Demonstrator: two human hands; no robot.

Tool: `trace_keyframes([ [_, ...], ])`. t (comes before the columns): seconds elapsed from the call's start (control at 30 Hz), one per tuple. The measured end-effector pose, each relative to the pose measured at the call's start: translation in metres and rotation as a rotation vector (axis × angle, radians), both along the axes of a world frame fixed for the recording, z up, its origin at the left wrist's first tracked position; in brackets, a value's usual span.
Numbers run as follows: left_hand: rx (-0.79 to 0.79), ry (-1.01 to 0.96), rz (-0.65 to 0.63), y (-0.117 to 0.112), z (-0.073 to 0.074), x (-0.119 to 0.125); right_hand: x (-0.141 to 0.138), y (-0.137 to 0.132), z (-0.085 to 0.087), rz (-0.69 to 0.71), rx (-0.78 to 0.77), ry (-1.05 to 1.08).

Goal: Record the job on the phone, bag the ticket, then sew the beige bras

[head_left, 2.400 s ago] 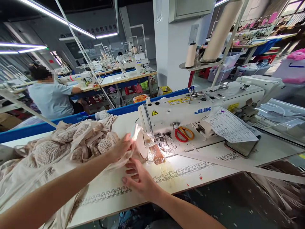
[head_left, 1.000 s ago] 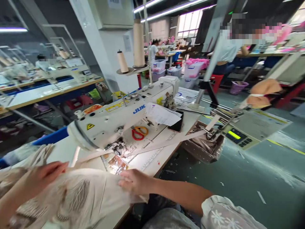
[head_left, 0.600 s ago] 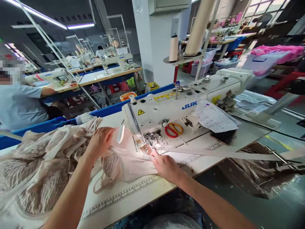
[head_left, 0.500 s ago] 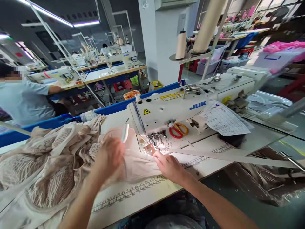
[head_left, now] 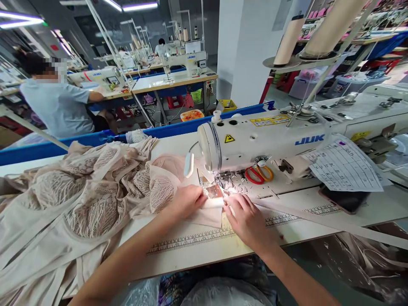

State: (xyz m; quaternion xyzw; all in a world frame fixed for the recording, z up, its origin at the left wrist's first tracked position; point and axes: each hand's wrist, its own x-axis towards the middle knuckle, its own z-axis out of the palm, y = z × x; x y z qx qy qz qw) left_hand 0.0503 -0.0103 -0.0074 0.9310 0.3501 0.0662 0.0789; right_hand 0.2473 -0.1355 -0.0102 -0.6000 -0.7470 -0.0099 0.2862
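My left hand (head_left: 188, 202) is closed on a beige piece of fabric (head_left: 207, 216), just left of the needle area of the sewing machine (head_left: 255, 140). My right hand (head_left: 245, 216) pinches the same fabric's right edge near the presser foot, thumb and fingers together. Between the two hands a folded edge lies in the machine's light, by a metal guide plate (head_left: 214, 191). A long pale elastic band (head_left: 318, 219) runs in from the right toward the foot. Joined or near to the fabric on the left is a lace bra cup (head_left: 162, 191).
Beige lace bras (head_left: 86, 204) are heaped on the left. Red-and-orange-handled scissors (head_left: 255, 174) lie under the machine arm. A written paper sheet (head_left: 347, 165) partly covers a phone (head_left: 342, 197). A printed ruler (head_left: 191, 242) follows the table's front. Another person (head_left: 60, 106) sits far left.
My left hand, blurred and raised before, has come down and right onto the fabric beside the foot. My right hand stays near the foot, its fingers shifted. The camera view has turned left.
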Motion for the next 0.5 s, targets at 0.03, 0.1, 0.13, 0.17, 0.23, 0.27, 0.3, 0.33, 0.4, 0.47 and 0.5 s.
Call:
trace_keyframes([
  [0.03,0.046,-0.001,0.041,-0.001,-0.003,0.001,-0.005,-0.004,0.002,0.043,0.033,-0.007],
  [0.1,0.102,-0.005,0.081,-0.003,-0.006,0.004,-0.017,-0.010,0.005,0.146,0.091,-0.061],
  [0.13,0.126,-0.004,0.088,-0.003,-0.007,0.005,-0.024,-0.012,0.006,0.184,0.112,-0.101],
  [0.17,0.145,-0.002,0.089,-0.003,-0.006,0.007,-0.030,-0.012,0.006,0.207,0.126,-0.144],
  [0.23,0.177,0.000,0.084,-0.003,-0.003,0.009,-0.040,-0.009,0.005,0.211,0.141,-0.213],
  [0.27,0.198,-0.002,0.081,-0.001,-0.001,0.010,-0.043,-0.007,0.003,0.213,0.153,-0.233],
  [0.3,0.220,-0.008,0.080,0.000,0.002,0.012,-0.044,-0.004,0.002,0.221,0.170,-0.248],
  [0.33,0.234,-0.018,0.084,0.003,0.004,0.013,-0.045,-0.002,0.001,0.231,0.189,-0.266],
  [0.4,0.191,-0.042,0.092,0.011,0.007,0.017,-0.044,0.002,-0.001,0.247,0.224,-0.300],
  [0.47,0.084,-0.064,0.095,0.023,0.008,0.022,-0.042,0.004,-0.002,0.251,0.240,-0.326],
  [0.5,0.032,-0.072,0.092,0.030,0.009,0.026,-0.041,0.004,-0.001,0.247,0.244,-0.335],
])
